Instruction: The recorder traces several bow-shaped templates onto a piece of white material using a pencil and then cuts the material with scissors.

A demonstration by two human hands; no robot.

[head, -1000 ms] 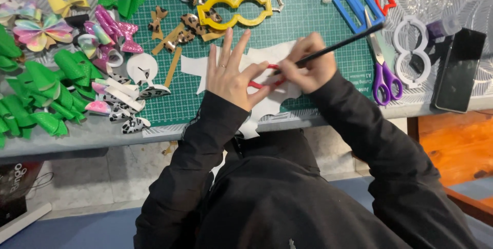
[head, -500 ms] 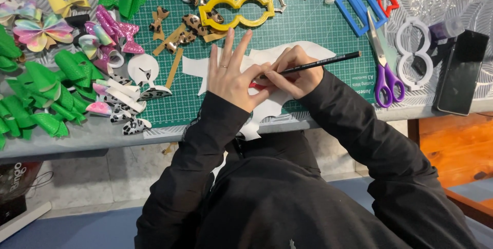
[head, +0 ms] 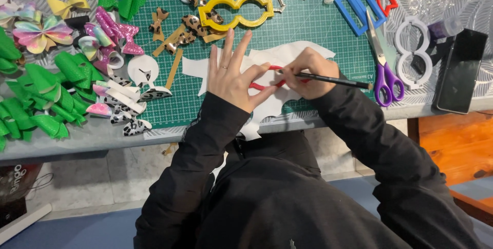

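A green gridded cutting mat (head: pixel 318 28) covers the middle of the grey table (head: pixel 77 141), with a small printed white label at its near right corner, beside the purple-handled scissors (head: pixel 382 69). A dark phone (head: pixel 459 72) lies at the right edge, and a black package with pale lettering (head: pixel 18 179) sits low on the left under the table. Far on the mat lie a yellow bow-shaped template (head: pixel 233 13) and a blue template (head: pixel 357 5); green fabric bows (head: pixel 36 95) crowd the left. The floor is blue, with an orange wooden piece at right. The left hand (head: pixel 233 77) lies flat, fingers spread apart, pressing a red template (head: pixel 267 77) onto the white sheet (head: pixel 287 61) at the mat's near edge. The right hand (head: pixel 308 72), just beside it, has its fingers pinched closed around a black pencil (head: pixel 336 79), whose tip meets the red template's edge while its shaft points right.
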